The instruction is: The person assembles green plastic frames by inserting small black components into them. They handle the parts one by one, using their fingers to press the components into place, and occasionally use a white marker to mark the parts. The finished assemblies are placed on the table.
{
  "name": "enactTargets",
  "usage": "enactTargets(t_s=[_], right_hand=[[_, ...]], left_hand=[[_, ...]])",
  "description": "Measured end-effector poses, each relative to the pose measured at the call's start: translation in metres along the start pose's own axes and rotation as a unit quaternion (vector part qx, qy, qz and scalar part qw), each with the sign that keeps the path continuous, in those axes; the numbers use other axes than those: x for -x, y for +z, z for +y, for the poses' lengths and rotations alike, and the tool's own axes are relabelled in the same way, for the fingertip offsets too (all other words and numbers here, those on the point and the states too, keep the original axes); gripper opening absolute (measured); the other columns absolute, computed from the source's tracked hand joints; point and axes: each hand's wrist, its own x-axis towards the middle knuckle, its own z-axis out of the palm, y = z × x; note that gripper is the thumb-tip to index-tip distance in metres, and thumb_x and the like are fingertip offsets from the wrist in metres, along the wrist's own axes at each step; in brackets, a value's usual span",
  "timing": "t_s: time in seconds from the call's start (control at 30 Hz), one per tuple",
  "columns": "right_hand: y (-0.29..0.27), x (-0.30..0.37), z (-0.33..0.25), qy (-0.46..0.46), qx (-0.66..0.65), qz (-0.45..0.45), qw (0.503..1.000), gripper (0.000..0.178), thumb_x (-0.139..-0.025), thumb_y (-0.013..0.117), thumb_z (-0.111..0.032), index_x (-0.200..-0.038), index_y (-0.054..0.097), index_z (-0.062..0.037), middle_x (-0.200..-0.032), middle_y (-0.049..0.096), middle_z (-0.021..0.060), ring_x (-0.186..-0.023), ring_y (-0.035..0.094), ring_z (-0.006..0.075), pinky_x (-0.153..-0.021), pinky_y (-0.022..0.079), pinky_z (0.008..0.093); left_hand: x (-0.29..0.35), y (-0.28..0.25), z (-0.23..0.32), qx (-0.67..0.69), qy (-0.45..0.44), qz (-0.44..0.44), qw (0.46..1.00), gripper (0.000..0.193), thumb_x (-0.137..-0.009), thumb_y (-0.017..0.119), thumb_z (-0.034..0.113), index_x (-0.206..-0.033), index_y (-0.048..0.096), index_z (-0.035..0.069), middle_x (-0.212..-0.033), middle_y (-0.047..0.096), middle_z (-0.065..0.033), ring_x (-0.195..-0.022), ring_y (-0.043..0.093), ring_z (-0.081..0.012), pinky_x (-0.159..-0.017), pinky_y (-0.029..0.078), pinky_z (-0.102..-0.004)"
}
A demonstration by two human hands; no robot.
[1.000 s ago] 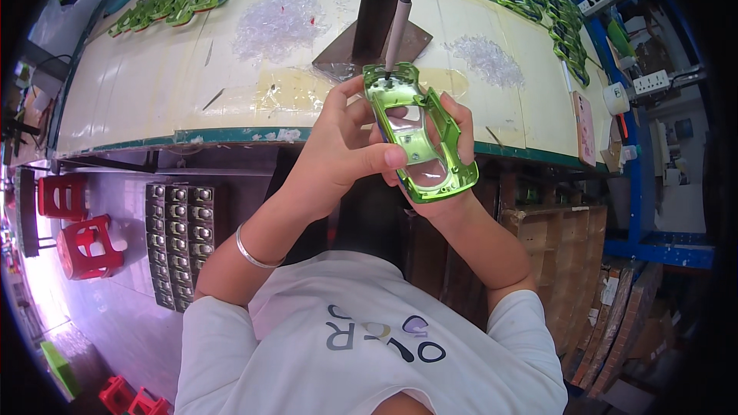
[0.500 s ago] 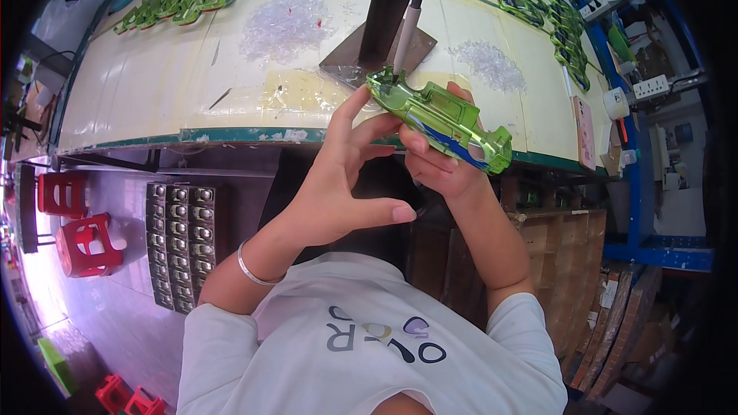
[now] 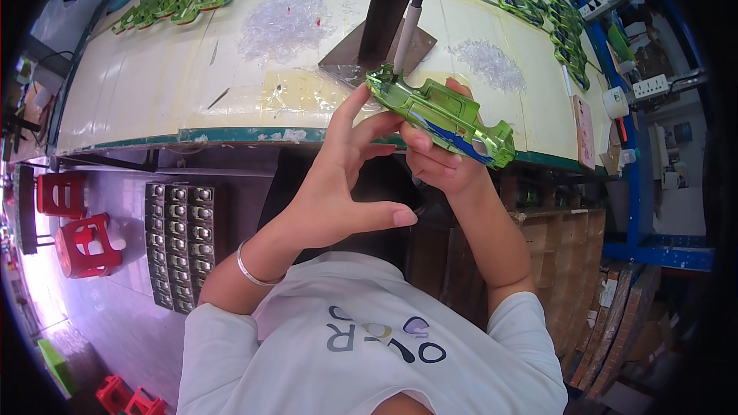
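Just above the middle of the frame, the right hand (image 3: pixel 446 173) grips a green car-shaped shell (image 3: pixel 440 110) while the left hand (image 3: pixel 330 184), thumb spread wide, steadies its far end, apparently presenting it to an upright tool (image 3: pixel 407 34); keeping it aligned there calls for a firm hold. Clear plastic bits (image 3: pixel 283 27) litter the pale counter (image 3: pixel 115 100), upper left, and red stools (image 3: pixel 86 257) stand on the floor (image 3: pixel 115 323) at left.

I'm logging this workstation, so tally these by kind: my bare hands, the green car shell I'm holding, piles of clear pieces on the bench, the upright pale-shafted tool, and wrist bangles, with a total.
Left hand and right hand: 2
Held green car shell: 1
Larger pile and smaller pile of clear pieces: 2
Pale-shafted tool: 1
Wrist bangle: 1
Total: 7
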Motion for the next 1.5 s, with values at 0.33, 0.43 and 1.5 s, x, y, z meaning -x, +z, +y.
enactTargets(t_s=[0.33,0.43,1.5], right_hand=[[0.002,0.001,0.001,0.008,-0.009,-0.011,1.0,0.063,-0.084,0.026,-0.047,-0.116,0.039,0.0059,-0.076,0.05,0.0269,-0.033,0.035,0.0107,-0.034,0.034,0.0224],[0.003,0.001,0.001,0.006,-0.007,-0.014,1.0,0.063,-0.084,0.026,-0.047,-0.116,0.039,0.006,-0.075,0.05,0.0267,-0.033,0.035,0.0105,-0.034,0.034,0.0221],[-0.002,0.006,0.003,0.001,0.005,0.053,0.999,0.06,-0.083,0.03,-0.047,-0.111,0.043,0.0046,-0.079,0.051,0.0263,-0.038,0.044,0.0175,-0.04,0.042,0.0247]], left_hand=[[0.002,0.003,0.004,0.005,-0.006,0.007,1.0,0.112,-0.056,0.077,0.018,-0.133,-0.002,0.004,-0.126,0.033,-0.0191,-0.119,0.031,-0.0249,-0.095,0.026,-0.0368],[0.002,0.001,0.004,-0.01,0.004,-0.018,1.0,0.111,-0.058,0.076,0.015,-0.133,-0.006,0.004,-0.126,0.032,-0.0194,-0.119,0.03,-0.0248,-0.095,0.027,-0.0376],[0.006,0.002,-0.003,0.027,-0.043,0.026,0.998,0.104,-0.059,0.074,0.019,-0.134,0.004,0.005,-0.125,0.036,-0.0174,-0.116,0.035,-0.0233,-0.094,0.028,-0.0347]])
